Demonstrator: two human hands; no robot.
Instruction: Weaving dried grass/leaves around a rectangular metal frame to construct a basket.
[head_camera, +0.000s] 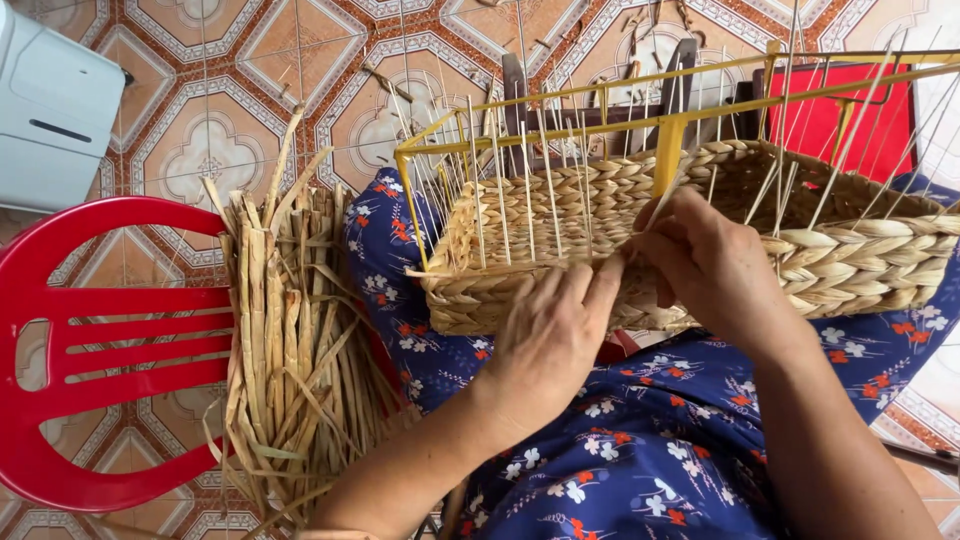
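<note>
A bundle of dried straw (290, 350) lies at nine o'clock of the hands, resting against a red plastic chair (90, 340), with a white appliance (50, 100) on the tiled floor (200, 140) at ten o'clock. The half-woven basket (850, 260) sits on the person's lap inside a yellow wire frame (665, 135), thin upright stakes (500, 190) crowding its wall; nothing shows inside it. The left hand (545, 340) presses flat-fingered against the near wall, and the right hand (710, 260) pinches a strand at the rim.

The basket (600, 215) is rough, matt braided straw on a yellow painted metal frame (668, 150); the chair (90, 340) — glossy red plastic; the floor tiles (210, 110) — smooth, patterned ceramic.
</note>
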